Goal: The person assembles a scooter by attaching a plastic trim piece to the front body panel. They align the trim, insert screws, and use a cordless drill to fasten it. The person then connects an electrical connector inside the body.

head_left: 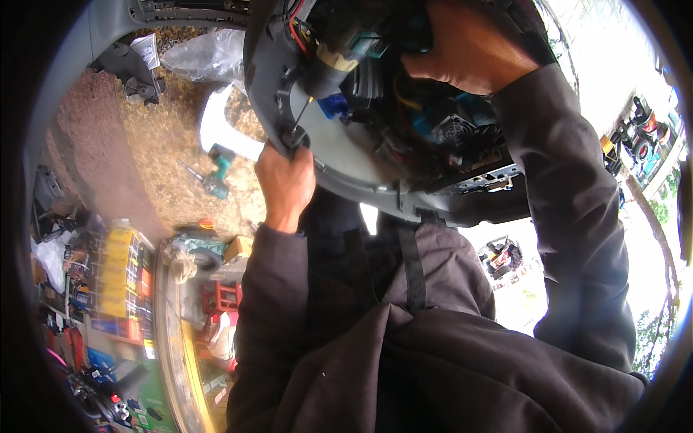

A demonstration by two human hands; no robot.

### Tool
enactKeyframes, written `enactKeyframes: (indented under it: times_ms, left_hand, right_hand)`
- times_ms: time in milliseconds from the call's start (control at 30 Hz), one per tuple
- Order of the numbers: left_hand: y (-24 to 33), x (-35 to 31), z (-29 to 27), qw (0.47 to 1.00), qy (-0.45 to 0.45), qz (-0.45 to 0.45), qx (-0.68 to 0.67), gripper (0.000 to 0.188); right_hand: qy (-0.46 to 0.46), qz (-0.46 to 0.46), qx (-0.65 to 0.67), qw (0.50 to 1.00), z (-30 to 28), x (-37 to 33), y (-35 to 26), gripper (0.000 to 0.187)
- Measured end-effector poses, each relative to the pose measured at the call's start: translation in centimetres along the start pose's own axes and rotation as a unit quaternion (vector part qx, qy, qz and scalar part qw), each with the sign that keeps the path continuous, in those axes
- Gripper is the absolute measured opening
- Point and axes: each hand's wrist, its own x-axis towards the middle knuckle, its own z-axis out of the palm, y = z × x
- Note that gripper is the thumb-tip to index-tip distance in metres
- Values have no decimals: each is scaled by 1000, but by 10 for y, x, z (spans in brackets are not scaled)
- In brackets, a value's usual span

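In my head view I see the right hand [476, 52] around a drill [338, 58], and its thin bit [304, 110] points down toward the left hand [287, 180]. This left hand grips the rim of a curved grey casing [354, 189]. On the ground [162, 133], I notice a second, teal drill [218, 173], a white curved panel [222, 128] and a clear plastic bag [206, 56].

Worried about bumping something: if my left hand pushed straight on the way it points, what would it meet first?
Your left hand would probably meet the dark fitting on the curved grey panel first. The drill bit appears just beyond, though depth is unclear.
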Motion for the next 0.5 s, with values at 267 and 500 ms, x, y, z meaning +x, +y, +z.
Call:
enactKeyframes:
  times_ms: [267, 500]
  left_hand:
    - [5, -1, 0, 1000, 12, 14, -12, 24]
    - [-5, -3, -2, 998, -21, 18, -49, 39]
  right_hand:
    - [-5, 2, -37, 999, 0, 2, -2, 70]
    - [-62, 69, 77, 993, -14, -14, -16, 56]
